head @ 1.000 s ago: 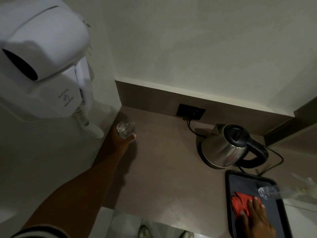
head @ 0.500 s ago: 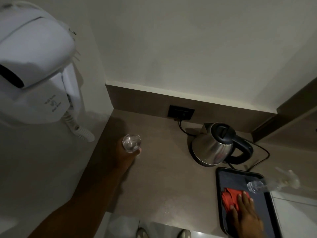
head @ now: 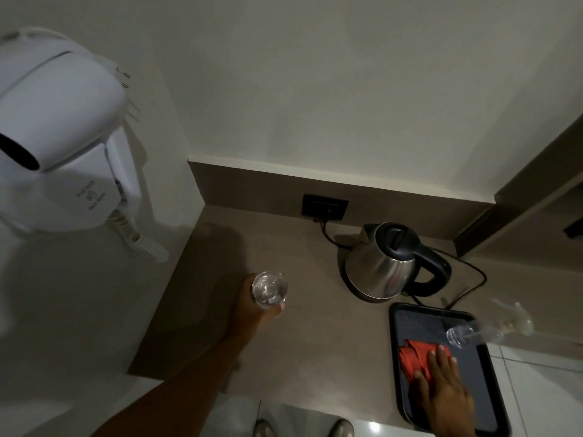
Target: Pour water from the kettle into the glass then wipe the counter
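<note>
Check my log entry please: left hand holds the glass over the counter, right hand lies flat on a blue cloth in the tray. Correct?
Not quite: the cloth is red, not blue, as the head view shows. The rest stands: the left hand holds the glass over the counter, and the right hand lies flat on the cloth in the tray.

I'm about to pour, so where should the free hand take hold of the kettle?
Grip the black loop handle, coming from the right: it sticks out toward the right hand, opposite the spout, while the steel kettle body is round and smooth.
</note>
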Demonstrator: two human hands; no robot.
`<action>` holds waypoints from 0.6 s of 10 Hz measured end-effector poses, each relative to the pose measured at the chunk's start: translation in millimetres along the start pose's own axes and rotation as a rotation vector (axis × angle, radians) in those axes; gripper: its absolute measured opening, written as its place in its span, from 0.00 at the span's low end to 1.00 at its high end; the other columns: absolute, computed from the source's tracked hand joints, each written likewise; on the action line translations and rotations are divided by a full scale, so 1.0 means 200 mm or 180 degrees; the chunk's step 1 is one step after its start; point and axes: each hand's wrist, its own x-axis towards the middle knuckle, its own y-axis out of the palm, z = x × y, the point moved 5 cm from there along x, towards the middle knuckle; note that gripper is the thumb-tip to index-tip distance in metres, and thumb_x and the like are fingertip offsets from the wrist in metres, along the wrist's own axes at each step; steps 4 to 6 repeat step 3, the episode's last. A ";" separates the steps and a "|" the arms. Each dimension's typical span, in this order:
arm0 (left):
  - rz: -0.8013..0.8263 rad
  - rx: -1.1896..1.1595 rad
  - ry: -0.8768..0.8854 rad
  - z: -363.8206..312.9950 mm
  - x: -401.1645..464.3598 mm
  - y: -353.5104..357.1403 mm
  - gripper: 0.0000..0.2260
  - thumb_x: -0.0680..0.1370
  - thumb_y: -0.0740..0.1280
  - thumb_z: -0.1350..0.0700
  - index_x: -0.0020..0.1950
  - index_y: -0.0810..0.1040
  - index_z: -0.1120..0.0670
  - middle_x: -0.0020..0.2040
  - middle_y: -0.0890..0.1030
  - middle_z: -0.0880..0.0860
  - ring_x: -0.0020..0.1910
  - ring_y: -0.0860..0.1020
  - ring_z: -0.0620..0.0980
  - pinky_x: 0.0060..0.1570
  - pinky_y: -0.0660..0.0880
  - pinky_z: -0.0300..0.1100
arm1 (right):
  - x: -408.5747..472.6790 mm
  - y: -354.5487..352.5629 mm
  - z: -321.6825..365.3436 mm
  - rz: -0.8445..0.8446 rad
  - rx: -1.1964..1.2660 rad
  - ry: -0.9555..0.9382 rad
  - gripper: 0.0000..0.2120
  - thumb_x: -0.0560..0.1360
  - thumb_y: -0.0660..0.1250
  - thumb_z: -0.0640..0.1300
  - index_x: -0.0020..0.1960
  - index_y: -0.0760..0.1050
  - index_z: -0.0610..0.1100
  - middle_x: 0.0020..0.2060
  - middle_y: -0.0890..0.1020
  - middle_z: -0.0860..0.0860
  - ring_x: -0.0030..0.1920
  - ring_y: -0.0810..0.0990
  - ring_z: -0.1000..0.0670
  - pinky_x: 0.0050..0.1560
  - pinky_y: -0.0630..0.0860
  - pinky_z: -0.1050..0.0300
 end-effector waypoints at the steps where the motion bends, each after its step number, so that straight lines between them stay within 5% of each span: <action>1: 0.0049 -0.0013 0.0035 -0.01 -0.04 0.02 0.31 0.60 0.82 0.63 0.60 0.75 0.54 0.55 0.82 0.53 0.53 0.82 0.49 0.51 0.80 0.49 | 0.01 0.00 -0.01 0.0099 0.0017 -0.0025 0.30 0.74 0.61 0.55 0.67 0.73 0.35 0.71 0.69 0.38 0.71 0.67 0.33 0.63 0.69 0.32; 2: 0.0157 -0.0013 0.0081 -0.04 -0.05 0.04 0.34 0.61 0.82 0.59 0.63 0.73 0.53 0.58 0.81 0.53 0.55 0.81 0.47 0.56 0.78 0.52 | 0.01 -0.01 -0.01 0.0409 -0.0007 0.0226 0.31 0.75 0.68 0.54 0.74 0.66 0.45 0.77 0.59 0.49 0.77 0.57 0.46 0.70 0.61 0.41; 3: 0.0111 0.0389 0.0028 -0.13 -0.06 0.00 0.45 0.63 0.77 0.39 0.75 0.61 0.48 0.73 0.66 0.48 0.68 0.69 0.46 0.69 0.68 0.52 | 0.04 -0.08 0.08 0.0331 0.0205 0.0108 0.30 0.75 0.60 0.64 0.74 0.64 0.54 0.78 0.59 0.53 0.76 0.58 0.49 0.68 0.59 0.43; 6: 0.0111 0.0389 0.0028 -0.13 -0.06 0.00 0.45 0.63 0.77 0.39 0.75 0.61 0.48 0.73 0.66 0.48 0.68 0.69 0.46 0.69 0.68 0.52 | 0.04 -0.08 0.08 0.0331 0.0205 0.0108 0.30 0.75 0.60 0.64 0.74 0.64 0.54 0.78 0.59 0.53 0.76 0.58 0.49 0.68 0.59 0.43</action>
